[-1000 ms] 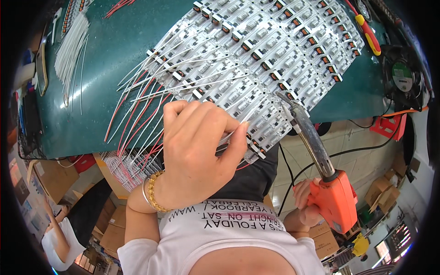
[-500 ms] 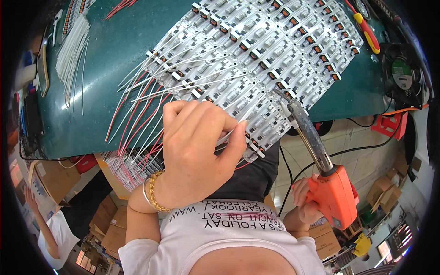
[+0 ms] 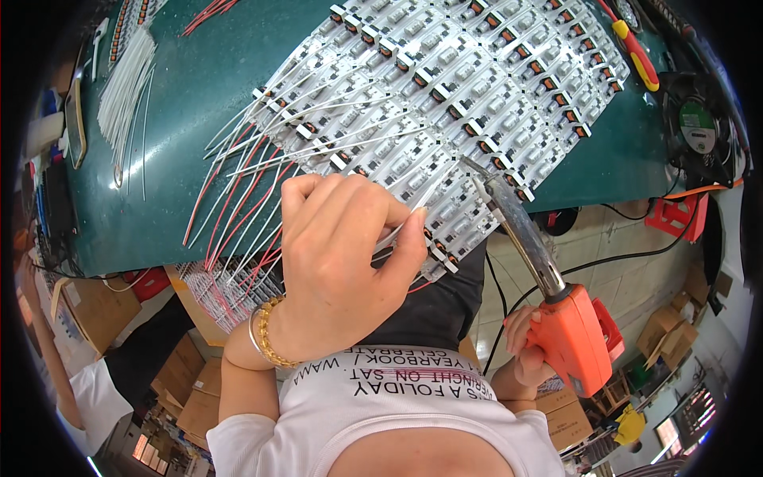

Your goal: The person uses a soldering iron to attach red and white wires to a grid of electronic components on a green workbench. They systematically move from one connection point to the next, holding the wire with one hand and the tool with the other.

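My left hand (image 3: 342, 246) hovers over the near edge of a panel of small white circuit boards (image 3: 453, 95), thumb and forefinger pinched on a thin white wire (image 3: 427, 195). My right hand (image 3: 524, 350) is wrapped round the handle of an orange soldering gun (image 3: 571, 338). Its long metal barrel points up and left, and the bent tip is over the panel just right of the pinched wire. Whether the tip touches a board I cannot tell. White and red wires (image 3: 238, 191) trail off the panel's left side toward the table edge.
On the green table (image 3: 203, 103) lie a bundle of white wires (image 3: 127, 87), some red wires (image 3: 208, 16) and a red-and-yellow screwdriver (image 3: 638, 60). A black fan (image 3: 699, 123) stands at the right. A black cable (image 3: 612, 266) hangs beside my right hand. Another person (image 3: 91, 389) is at lower left.
The soldering gun has shifted slightly left, its tip moving up and left over the boards. My left hand stays almost still. The other person's arm at the left has moved.
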Action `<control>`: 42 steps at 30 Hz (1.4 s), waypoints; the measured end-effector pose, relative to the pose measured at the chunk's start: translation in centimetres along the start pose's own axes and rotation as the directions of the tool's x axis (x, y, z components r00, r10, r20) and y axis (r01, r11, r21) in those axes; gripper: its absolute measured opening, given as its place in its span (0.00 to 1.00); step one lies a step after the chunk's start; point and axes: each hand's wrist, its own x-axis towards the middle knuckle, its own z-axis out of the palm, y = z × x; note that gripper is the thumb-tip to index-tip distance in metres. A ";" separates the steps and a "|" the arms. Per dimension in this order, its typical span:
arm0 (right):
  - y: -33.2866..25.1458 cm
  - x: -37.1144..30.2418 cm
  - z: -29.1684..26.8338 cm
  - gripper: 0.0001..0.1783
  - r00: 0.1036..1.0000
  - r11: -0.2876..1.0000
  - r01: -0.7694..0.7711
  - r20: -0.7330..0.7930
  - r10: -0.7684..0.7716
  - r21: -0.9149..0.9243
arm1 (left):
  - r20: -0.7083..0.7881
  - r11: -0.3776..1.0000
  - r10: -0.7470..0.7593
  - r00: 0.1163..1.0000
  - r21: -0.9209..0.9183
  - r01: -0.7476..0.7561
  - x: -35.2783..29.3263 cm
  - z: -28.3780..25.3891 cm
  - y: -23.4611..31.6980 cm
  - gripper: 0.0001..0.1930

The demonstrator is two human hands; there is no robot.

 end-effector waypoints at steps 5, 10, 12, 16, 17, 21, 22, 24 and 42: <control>-0.3 -0.4 -0.2 0.29 1.000 1.000 -0.030 -0.005 0.030 -0.004 | 0.018 1.000 -0.008 1.000 0.014 0.008 0.0 -0.2 0.0 0.11; -1.7 0.6 0.5 0.31 0.995 0.981 -0.094 -0.011 0.097 0.168 | 0.022 1.000 -0.006 1.000 0.019 0.006 0.0 -0.2 0.1 0.11; -0.9 0.9 0.5 0.35 1.000 0.967 -0.006 0.030 -0.001 0.253 | 0.017 1.000 -0.020 1.000 0.018 0.019 0.0 -0.2 0.2 0.10; -0.9 1.5 0.9 0.39 0.997 0.936 0.065 0.023 -0.077 0.345 | 0.015 0.999 -0.025 1.000 0.024 0.024 0.1 -0.3 0.4 0.09; -1.0 1.5 0.9 0.38 0.997 0.931 0.060 0.014 -0.070 0.360 | 0.027 1.000 -0.012 1.000 0.028 0.011 0.1 -0.4 0.5 0.08; -1.2 1.6 0.9 0.38 1.000 0.925 0.024 -0.002 -0.025 0.380 | 0.025 0.999 -0.002 1.000 -0.036 0.003 0.0 -1.0 0.0 0.06; -1.1 1.6 0.8 0.38 1.000 0.924 0.024 -0.009 -0.022 0.382 | 0.014 0.997 -0.003 1.000 -0.072 0.004 0.1 -1.0 0.0 0.06; -1.1 1.5 0.6 0.39 1.000 0.923 0.022 -0.023 -0.014 0.384 | 0.041 0.993 0.007 0.999 -0.116 -0.002 0.2 -1.1 0.3 0.07; -0.5 -0.2 -0.3 0.31 0.997 0.993 -0.060 -0.031 0.064 0.100 | -0.069 0.987 0.109 0.992 0.129 -0.100 -0.2 1.6 0.7 0.08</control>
